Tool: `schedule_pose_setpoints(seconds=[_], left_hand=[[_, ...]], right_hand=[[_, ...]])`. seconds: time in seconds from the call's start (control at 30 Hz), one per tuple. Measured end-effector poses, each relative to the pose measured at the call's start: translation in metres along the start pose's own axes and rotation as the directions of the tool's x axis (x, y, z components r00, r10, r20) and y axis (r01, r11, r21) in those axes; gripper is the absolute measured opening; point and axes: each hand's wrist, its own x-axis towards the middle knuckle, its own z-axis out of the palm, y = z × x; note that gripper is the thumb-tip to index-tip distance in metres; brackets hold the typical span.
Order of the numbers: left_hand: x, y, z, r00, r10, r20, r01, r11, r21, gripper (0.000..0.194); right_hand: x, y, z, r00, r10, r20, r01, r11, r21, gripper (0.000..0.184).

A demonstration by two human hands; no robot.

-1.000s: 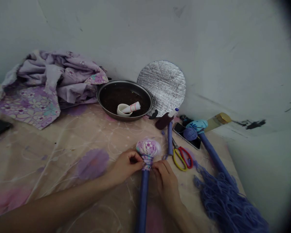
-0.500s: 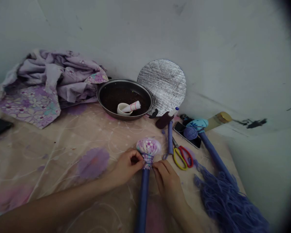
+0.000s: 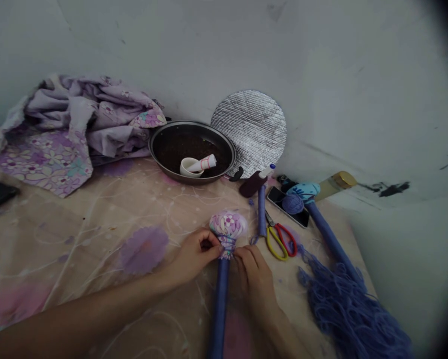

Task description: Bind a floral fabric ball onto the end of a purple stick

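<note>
A blue-wrapped stick (image 3: 219,304) lies on the floral tablecloth, pointing away from me. Its far end carries a padded head of purple floral cloth (image 3: 228,223), gathered at the neck and bound with blue yarn (image 3: 227,243). My left hand (image 3: 199,252) pinches the frilled cloth edge at the neck's left side, thumb against forefinger. On the opposite side, my right hand (image 3: 257,271) is closed with its fingertips at the same frill. Whether a yarn end is also between the fingers is too small to tell.
Red-and-yellow-handled scissors (image 3: 281,243), a short blue stick (image 3: 261,212) and a phone (image 3: 289,207) bearing a yarn ball (image 3: 293,203) lie rightward. Loose blue yarn (image 3: 354,311) heaps at front right. Behind are a pan (image 3: 154,149) and bunched floral fabric (image 3: 59,159).
Almost nothing differs. My right hand has shifted very slightly left, while both hands stay at the cloth neck.
</note>
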Motion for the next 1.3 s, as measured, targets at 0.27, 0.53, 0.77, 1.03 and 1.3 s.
schedule_pose_setpoints(seconds=[0.27, 0.53, 0.77, 1.03, 1.3], left_hand=[[-0.003, 0.004, 0.000, 1.000, 0.001, -0.005, -0.001, 1.000, 0.000, 0.012], [-0.001, 0.002, 0.000, 1.000, 0.022, 0.002, -0.022, 0.999, 0.029, 0.011], [-0.004, 0.005, 0.001, 0.999, 0.049, 0.002, -0.049, 0.998, 0.042, 0.008], [-0.004, 0.006, 0.000, 0.998, 0.057, 0.007, -0.058, 0.996, 0.061, 0.007], [-0.003, 0.003, -0.001, 0.999, 0.042, 0.025, -0.043, 0.998, 0.053, 0.009]], right_hand=[[0.003, 0.005, -0.001, 0.999, -0.042, -0.002, 0.042, 0.999, -0.006, 0.022], [0.004, 0.003, -0.003, 0.999, -0.026, 0.022, 0.026, 1.000, -0.012, 0.023], [0.003, 0.005, 0.007, 0.996, -0.038, -0.081, 0.041, 0.999, 0.027, 0.022], [-0.002, -0.002, 0.012, 0.994, 0.017, -0.113, -0.016, 1.000, 0.007, 0.018], [-0.003, -0.005, 0.001, 0.999, -0.038, -0.008, 0.037, 0.995, -0.091, 0.020]])
